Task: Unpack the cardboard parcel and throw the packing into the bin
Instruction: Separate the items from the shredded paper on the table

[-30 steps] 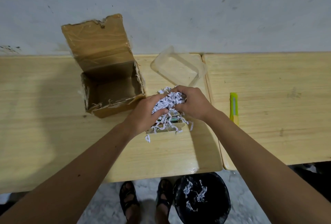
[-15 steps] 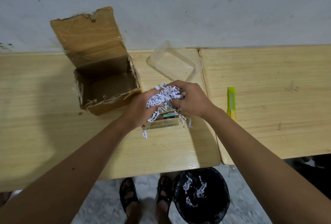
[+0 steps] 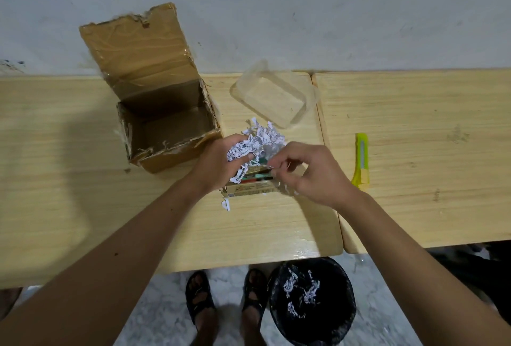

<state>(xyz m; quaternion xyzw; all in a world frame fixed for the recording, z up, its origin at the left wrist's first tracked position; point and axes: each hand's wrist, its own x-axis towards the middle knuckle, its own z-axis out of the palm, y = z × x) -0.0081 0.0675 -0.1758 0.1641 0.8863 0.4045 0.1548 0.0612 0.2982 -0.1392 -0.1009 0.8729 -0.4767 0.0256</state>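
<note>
The brown cardboard parcel (image 3: 166, 130) stands open on the wooden table (image 3: 83, 179), its lid flap up against the wall and its inside showing nothing. To its right a wad of white shredded paper (image 3: 260, 139) lies over a small flat box (image 3: 250, 189) with coloured items in it. My left hand (image 3: 218, 164) is closed around part of the shreds. My right hand (image 3: 309, 171) pinches a few blurred shreds just right of the small box. A black bin (image 3: 312, 301) with some shreds in it sits on the floor below the table edge.
A clear plastic tub (image 3: 273, 99) lies behind the shredded paper. A yellow-green utility knife (image 3: 361, 160) rests on the second table (image 3: 428, 152) to the right. One loose shred (image 3: 226, 204) lies in front of the small box. My sandalled feet (image 3: 226, 298) stand left of the bin.
My right hand has let go of the main wad and moved right and nearer to me, pinching a few shreds. The left hand stays on the wad.
</note>
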